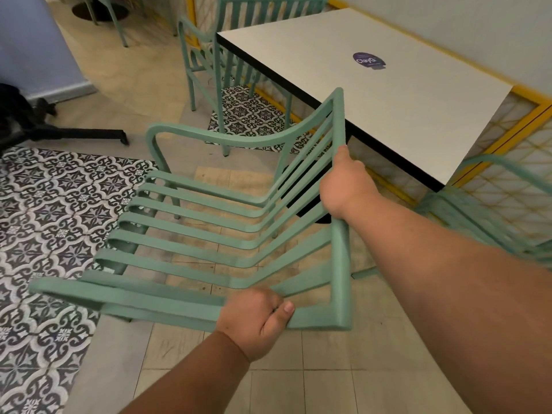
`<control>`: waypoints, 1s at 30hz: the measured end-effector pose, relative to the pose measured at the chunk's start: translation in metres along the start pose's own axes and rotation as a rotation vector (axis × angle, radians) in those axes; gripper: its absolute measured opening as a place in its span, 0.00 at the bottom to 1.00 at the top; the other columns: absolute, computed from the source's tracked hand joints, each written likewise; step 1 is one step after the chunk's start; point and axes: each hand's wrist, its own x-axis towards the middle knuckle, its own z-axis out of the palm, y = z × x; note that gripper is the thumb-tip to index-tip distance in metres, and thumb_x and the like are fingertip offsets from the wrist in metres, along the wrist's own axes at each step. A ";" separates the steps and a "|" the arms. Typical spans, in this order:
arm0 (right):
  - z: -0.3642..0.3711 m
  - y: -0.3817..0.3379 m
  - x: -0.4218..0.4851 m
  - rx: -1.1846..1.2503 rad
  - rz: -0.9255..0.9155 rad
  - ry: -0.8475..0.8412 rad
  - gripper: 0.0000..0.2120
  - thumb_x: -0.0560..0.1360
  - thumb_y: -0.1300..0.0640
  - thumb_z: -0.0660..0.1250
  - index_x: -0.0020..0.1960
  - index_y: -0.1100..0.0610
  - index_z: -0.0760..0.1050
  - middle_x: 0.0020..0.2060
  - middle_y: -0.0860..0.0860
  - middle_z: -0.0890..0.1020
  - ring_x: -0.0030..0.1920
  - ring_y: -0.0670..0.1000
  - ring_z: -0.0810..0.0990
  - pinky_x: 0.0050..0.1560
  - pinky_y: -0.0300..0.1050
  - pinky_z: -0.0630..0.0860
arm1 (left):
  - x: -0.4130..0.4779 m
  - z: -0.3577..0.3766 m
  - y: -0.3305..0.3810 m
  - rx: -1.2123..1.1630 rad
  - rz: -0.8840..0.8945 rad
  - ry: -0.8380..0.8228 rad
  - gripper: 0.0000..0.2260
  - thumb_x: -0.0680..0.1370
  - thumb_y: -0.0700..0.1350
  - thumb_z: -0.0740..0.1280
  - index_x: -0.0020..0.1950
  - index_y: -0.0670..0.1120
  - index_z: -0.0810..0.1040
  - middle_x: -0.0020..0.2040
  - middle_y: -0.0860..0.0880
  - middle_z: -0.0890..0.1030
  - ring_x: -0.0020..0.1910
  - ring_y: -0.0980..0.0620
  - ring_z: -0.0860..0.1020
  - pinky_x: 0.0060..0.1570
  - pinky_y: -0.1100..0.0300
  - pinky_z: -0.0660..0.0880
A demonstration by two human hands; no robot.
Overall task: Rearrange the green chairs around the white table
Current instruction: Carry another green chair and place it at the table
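The green slatted chair [209, 231] is just beside the white table [373, 94], its backrest turned toward the table's near edge. The left hand [254, 315] has its grip wrapped around the chair's near armrest, and the right hand [346, 186] has its grip curled over the backrest's top rail. A second green chair [209, 64] sits at the table's far end, and a third chair [493, 210], blurred, is at the right.

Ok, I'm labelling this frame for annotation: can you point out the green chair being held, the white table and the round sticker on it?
held chair [341, 264]: head view, on the backrest's top rail.
white table [313, 85]: head view, on the bare top.
sticker [368, 60]: head view, on its purple middle.
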 end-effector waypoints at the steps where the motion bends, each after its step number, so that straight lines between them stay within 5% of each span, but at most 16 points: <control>1: 0.002 -0.001 -0.003 0.017 0.015 0.002 0.35 0.81 0.61 0.57 0.83 0.53 0.44 0.57 0.58 0.70 0.38 0.52 0.71 0.32 0.47 0.66 | -0.003 -0.003 -0.004 -0.011 0.014 0.004 0.29 0.81 0.65 0.45 0.31 0.49 0.70 0.30 0.48 0.73 0.29 0.47 0.72 0.30 0.50 0.71; 17: 0.027 -0.013 -0.026 0.208 0.133 0.078 0.35 0.82 0.59 0.55 0.82 0.48 0.42 0.55 0.53 0.65 0.41 0.54 0.76 0.29 0.46 0.66 | -0.025 -0.036 -0.043 -0.039 0.079 -0.016 0.23 0.82 0.67 0.45 0.33 0.56 0.63 0.29 0.56 0.65 0.30 0.56 0.67 0.31 0.52 0.68; 20: 0.027 -0.012 -0.027 0.255 0.098 0.083 0.34 0.82 0.56 0.54 0.82 0.47 0.42 0.58 0.54 0.67 0.43 0.54 0.77 0.31 0.47 0.70 | -0.027 -0.037 -0.034 0.073 -0.189 -0.038 0.30 0.76 0.74 0.40 0.35 0.56 0.70 0.36 0.56 0.75 0.41 0.56 0.74 0.50 0.47 0.71; 22: 0.026 -0.008 -0.025 0.251 0.048 0.039 0.35 0.81 0.53 0.55 0.82 0.48 0.41 0.65 0.55 0.66 0.54 0.58 0.77 0.46 0.54 0.79 | -0.028 -0.033 -0.036 0.140 -0.554 -0.008 0.31 0.73 0.78 0.41 0.53 0.63 0.76 0.62 0.55 0.78 0.67 0.51 0.70 0.68 0.44 0.62; 24: 0.023 0.000 -0.021 0.143 -0.045 -0.026 0.35 0.81 0.48 0.57 0.83 0.49 0.44 0.78 0.57 0.57 0.76 0.64 0.61 0.72 0.62 0.66 | -0.025 -0.034 -0.043 0.087 -1.006 0.031 0.37 0.75 0.76 0.53 0.78 0.58 0.61 0.82 0.43 0.54 0.80 0.41 0.50 0.77 0.40 0.50; 27: 0.009 0.011 -0.007 -0.097 -0.280 -0.090 0.33 0.81 0.40 0.58 0.82 0.48 0.53 0.82 0.58 0.44 0.80 0.59 0.35 0.78 0.58 0.37 | -0.014 -0.038 -0.058 -0.117 -1.326 0.190 0.47 0.76 0.60 0.69 0.83 0.45 0.42 0.80 0.33 0.38 0.80 0.34 0.43 0.78 0.40 0.49; 30: -0.009 0.017 0.021 -0.271 -0.546 -0.153 0.32 0.81 0.37 0.57 0.81 0.50 0.61 0.82 0.57 0.55 0.81 0.59 0.37 0.78 0.60 0.37 | -0.004 -0.027 -0.077 -0.072 -1.408 0.232 0.44 0.78 0.53 0.66 0.83 0.46 0.40 0.79 0.30 0.37 0.80 0.32 0.44 0.78 0.40 0.48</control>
